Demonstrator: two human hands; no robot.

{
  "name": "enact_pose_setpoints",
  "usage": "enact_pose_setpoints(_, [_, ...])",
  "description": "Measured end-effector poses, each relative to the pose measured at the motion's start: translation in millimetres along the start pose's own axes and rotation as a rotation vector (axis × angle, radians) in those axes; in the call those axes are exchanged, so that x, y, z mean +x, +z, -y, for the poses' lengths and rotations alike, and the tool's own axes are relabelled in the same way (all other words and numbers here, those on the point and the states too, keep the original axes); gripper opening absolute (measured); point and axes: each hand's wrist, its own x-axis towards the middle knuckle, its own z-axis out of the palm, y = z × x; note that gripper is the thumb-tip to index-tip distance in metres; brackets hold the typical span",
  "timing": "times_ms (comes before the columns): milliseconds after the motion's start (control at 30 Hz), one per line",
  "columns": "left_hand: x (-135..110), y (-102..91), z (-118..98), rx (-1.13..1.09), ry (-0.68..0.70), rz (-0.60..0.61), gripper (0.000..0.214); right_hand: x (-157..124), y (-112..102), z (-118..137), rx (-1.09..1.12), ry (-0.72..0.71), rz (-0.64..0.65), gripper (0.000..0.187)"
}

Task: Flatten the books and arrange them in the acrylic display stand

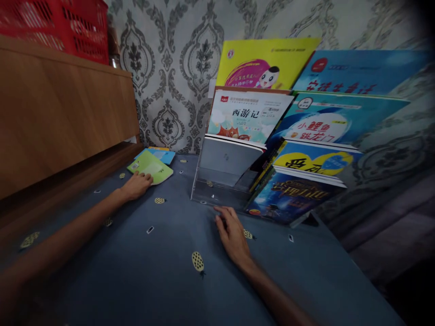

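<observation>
At the left, my left hand [136, 185] has its fingers bent over the near edge of a light green book [149, 164], and its thumb is hidden. That book lies on top of a blue book [166, 156], with a bit of orange showing behind. My right hand [232, 232] is low over the cloth with nothing in it, its fingers apart and slightly bent. It is nearest to the front lip of a clear stepped book rack [214, 192], whose lowest left tier holds no book. A dark blue book [288, 197] stands in the tier to the right.
Higher tiers hold a grey-backed book [227, 158], a white-covered book [244, 113], a yellow book [272, 56] and several blue ones. A wooden cabinet [64, 99] bounds the left, with a red basket [81, 27] on it. Patterned wallpaper stands behind the dark blue tablecloth [136, 271].
</observation>
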Motion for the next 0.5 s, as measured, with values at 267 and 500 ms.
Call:
enact_pose_setpoints(267, [-47.5, -37.7, -38.5, -0.121, 0.196, -0.019, 0.022, -0.5, 1.2, 0.9, -0.012, -0.027, -0.024, 0.028])
enact_pose_setpoints(500, [-91.2, -75.1, -117.1, -0.195, 0.468, -0.097, 0.031, 0.9, -1.9, 3.7, -0.030, -0.046, 0.007, 0.027])
